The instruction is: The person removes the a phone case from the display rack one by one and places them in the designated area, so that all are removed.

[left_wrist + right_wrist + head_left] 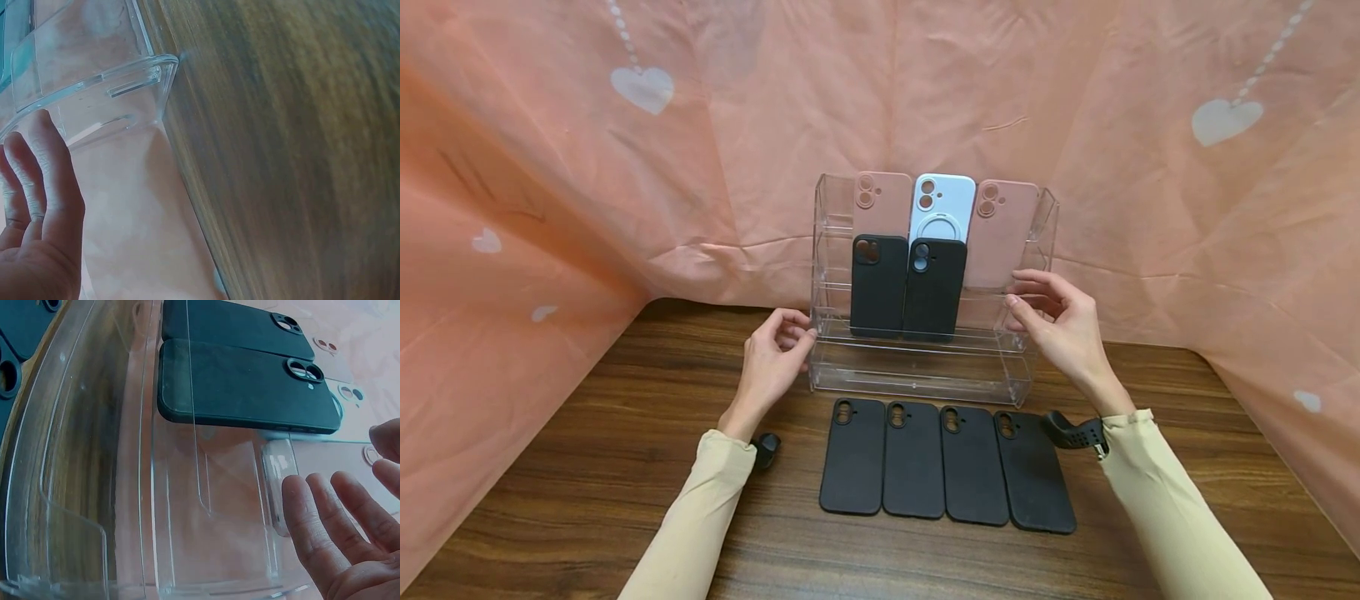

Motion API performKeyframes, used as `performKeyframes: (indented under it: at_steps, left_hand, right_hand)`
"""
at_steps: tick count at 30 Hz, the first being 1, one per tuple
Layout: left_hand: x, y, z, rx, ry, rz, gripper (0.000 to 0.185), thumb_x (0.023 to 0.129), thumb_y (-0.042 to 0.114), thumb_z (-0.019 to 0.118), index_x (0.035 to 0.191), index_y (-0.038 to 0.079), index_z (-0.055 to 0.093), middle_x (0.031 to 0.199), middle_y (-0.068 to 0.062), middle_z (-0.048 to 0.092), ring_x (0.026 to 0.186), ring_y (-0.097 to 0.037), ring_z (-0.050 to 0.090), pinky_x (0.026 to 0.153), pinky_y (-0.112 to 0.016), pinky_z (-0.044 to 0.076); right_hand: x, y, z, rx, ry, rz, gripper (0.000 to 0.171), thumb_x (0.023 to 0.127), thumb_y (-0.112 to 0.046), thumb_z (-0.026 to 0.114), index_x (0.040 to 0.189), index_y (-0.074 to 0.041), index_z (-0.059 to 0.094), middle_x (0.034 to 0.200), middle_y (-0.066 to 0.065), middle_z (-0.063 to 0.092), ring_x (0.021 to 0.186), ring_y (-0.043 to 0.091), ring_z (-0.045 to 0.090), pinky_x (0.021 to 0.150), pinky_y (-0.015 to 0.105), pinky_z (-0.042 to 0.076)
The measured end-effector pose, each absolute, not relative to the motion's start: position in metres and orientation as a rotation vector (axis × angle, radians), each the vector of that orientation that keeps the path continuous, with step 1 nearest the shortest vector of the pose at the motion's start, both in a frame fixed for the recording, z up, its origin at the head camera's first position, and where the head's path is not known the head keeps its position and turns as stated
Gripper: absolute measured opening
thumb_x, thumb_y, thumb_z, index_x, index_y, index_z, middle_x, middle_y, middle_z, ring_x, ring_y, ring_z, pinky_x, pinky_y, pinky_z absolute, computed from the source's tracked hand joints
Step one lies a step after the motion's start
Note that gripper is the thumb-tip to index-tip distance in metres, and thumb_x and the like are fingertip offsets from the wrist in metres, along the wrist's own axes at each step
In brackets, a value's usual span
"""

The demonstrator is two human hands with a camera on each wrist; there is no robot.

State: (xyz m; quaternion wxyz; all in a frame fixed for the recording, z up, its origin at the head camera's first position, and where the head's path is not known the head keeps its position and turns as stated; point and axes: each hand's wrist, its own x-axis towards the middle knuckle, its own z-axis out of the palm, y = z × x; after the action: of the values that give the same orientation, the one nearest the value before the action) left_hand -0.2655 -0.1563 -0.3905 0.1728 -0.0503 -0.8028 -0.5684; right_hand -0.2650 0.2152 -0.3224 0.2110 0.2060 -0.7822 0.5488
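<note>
Black strap (pixel 1078 433) at the wrist below the right grip (pixel 1063 327) overlaps, in head view, the rightmost flat black case (pixel 1037 479) on the desk (pixel 587 467); could drag it askew. Both grips empty, fingers loosely bent. Left grip (pixel 771 354) is at the clear rack (pixel 880 377), contact unclear; a bump could shift it, tipping the two black cases (pixel 877 292) standing between the grips.

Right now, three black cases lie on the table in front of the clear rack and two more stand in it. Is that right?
Not quite: the head view shows four black cases, not three, on the table. The other two do stand in the clear rack.
</note>
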Motion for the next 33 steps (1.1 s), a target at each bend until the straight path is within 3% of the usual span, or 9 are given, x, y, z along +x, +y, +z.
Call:
performKeyframes:
  at_steps: [7, 20, 26, 33]
  left_hand:
    - [-0.266, -0.155, -0.392, -0.144, -2.270, -1.599, 0.014, 0.094, 0.014, 0.071, 0.106, 0.009, 0.066, 0.089, -0.014, 0.071, 0.067, -0.022, 0.069, 0.052, -0.030, 0.061]
    - [-0.266, -0.156, -0.392, -0.141, -2.269, -1.600, 0.014, 0.094, 0.015, 0.071, 0.106, 0.009, 0.066, 0.089, -0.013, 0.071, 0.067, -0.019, 0.069, 0.052, -0.031, 0.061]
    - [-0.267, -0.156, -0.393, -0.139, -2.278, -1.601, 0.015, 0.094, 0.017, 0.071, 0.107, 0.010, 0.067, 0.090, -0.013, 0.070, 0.067, -0.018, 0.069, 0.057, -0.040, 0.064]
    - [-0.267, -0.156, -0.393, -0.126, -2.284, -1.598, 0.015, 0.094, 0.017, 0.071, 0.107, 0.010, 0.067, 0.090, -0.013, 0.070, 0.067, -0.018, 0.069, 0.056, -0.037, 0.063]
  right_hand:
    - [-0.273, 0.208, -0.326, 0.564, -2.209, 1.527, 0.040, 0.096, -0.002, 0.068, 0.134, 0.006, 0.059, 0.105, -0.002, 0.066, 0.085, 0.006, 0.073, 0.070, 0.028, 0.065]
    - [-0.285, 0.193, -0.328, 0.527, -2.217, 1.585, 0.041, 0.095, -0.004, 0.070, 0.135, 0.000, 0.060, 0.105, 0.005, 0.067, 0.086, 0.014, 0.075, 0.069, 0.030, 0.065]
    - [-0.289, 0.186, -0.328, 0.527, -2.213, 1.646, 0.044, 0.095, -0.002, 0.069, 0.137, 0.000, 0.058, 0.111, 0.017, 0.065, 0.087, 0.010, 0.075, 0.069, 0.032, 0.065]
    - [-0.294, 0.178, -0.327, 0.521, -2.230, 1.606, 0.051, 0.094, -0.004, 0.071, 0.142, -0.004, 0.054, 0.115, 0.025, 0.066, 0.085, 0.009, 0.076, 0.069, 0.035, 0.066]
